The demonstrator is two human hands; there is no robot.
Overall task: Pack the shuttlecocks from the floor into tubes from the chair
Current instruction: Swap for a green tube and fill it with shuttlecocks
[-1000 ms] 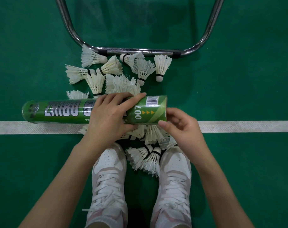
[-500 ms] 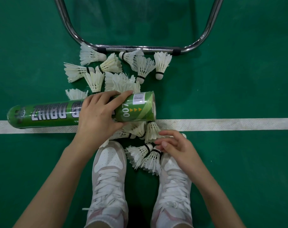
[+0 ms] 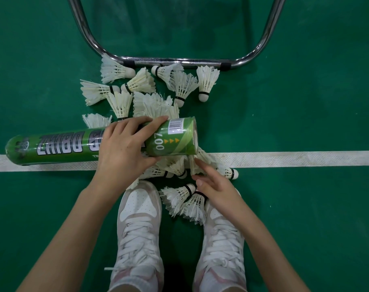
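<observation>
My left hand (image 3: 124,150) grips a long green shuttlecock tube (image 3: 59,144), held level just above the floor, its open end pointing right. Several white feather shuttlecocks (image 3: 152,106) lie scattered beyond the tube, and more lie under its open end. My right hand (image 3: 215,186) reaches in below that end, fingers spread. Its index finger touches a shuttlecock (image 3: 193,168) lying there. Two more shuttlecocks (image 3: 185,203) rest between my shoes, just left of that hand.
A chrome chair frame (image 3: 169,60) curves across the green floor behind the shuttlecocks. A white court line (image 3: 284,159) runs left to right under the tube. My white shoes (image 3: 139,228) stand near the bottom of the view.
My right hand left the tube's open end, dropped to the shuttlecocks by my shoes, then moved up toward the ones under the tube. The tube shifted left.
</observation>
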